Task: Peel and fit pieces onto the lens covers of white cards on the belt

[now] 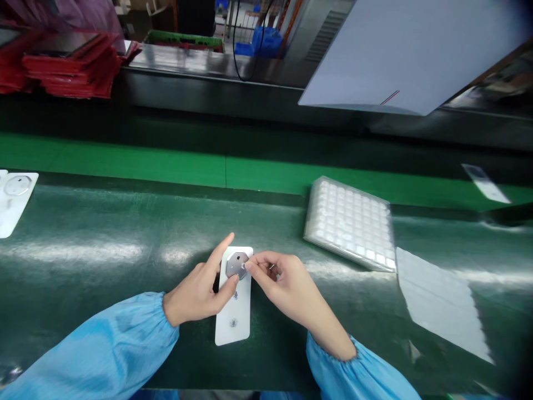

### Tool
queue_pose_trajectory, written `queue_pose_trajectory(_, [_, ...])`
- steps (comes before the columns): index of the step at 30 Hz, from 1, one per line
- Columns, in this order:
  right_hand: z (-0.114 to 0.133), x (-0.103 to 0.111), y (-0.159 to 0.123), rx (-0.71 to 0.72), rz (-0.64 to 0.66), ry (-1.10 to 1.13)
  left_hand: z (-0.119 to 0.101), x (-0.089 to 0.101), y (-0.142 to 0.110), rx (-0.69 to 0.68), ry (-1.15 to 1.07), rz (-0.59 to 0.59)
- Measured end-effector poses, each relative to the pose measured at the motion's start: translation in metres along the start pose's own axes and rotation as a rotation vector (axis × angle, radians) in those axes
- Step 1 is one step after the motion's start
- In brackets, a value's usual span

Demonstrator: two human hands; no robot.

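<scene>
A white phone back panel (233,311) with rounded corners lies on the green bench, its short end toward me. Near its far end sits a round grey camera disc (236,265) with small dark holes. My left hand (204,289) is at the panel's left side, thumb over the disc's lower edge and index finger stretched past the far corner; its other fingers are mostly hidden. From the right, my right hand (283,278) pinches a tiny whitish piece (244,266) against the disc's right part. The piece is too small to name.
To the right stand a clear tray (352,222) of white square pieces and a white cloth or sheet (443,303). Similar white panels (16,203) lie far left. Red packets (75,64) are stacked at the back left. A large white board (400,50) overhangs the back right.
</scene>
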State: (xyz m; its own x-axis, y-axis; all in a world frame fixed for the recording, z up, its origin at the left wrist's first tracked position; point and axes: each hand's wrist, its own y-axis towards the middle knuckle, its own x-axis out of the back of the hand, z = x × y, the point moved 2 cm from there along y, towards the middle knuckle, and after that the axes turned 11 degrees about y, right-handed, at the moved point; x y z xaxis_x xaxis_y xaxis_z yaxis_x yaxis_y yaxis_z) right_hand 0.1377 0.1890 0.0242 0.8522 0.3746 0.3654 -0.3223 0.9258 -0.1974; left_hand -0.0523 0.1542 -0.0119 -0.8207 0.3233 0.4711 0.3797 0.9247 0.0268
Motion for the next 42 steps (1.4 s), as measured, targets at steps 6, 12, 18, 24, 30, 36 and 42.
queue_pose_trajectory(6, [0.003,-0.004,-0.002,0.008,-0.059,-0.007,0.003,-0.001,-0.001,-0.013,0.015,-0.028])
queue_pose_trajectory(12, [0.006,-0.007,-0.006,0.044,-0.143,0.005,0.007,-0.002,-0.003,-0.004,-0.024,-0.024])
queue_pose_trajectory(18, [0.008,-0.010,-0.007,0.071,-0.199,0.001,0.008,-0.003,-0.004,-0.021,-0.136,-0.010])
queue_pose_trajectory(24, [0.011,-0.014,-0.011,0.110,-0.238,-0.009,0.008,-0.004,-0.005,-0.030,-0.168,-0.038])
queue_pose_trajectory(30, [0.002,-0.016,-0.010,0.079,-0.302,0.176,0.005,-0.004,-0.005,0.026,-0.323,-0.121])
queue_pose_trajectory(36, [-0.010,-0.021,-0.005,0.066,-0.083,0.562,0.000,-0.005,-0.004,0.049,-0.475,-0.130])
queue_pose_trajectory(42, [-0.011,-0.024,-0.006,0.077,-0.097,0.586,0.002,-0.006,-0.004,0.070,-0.449,-0.119])
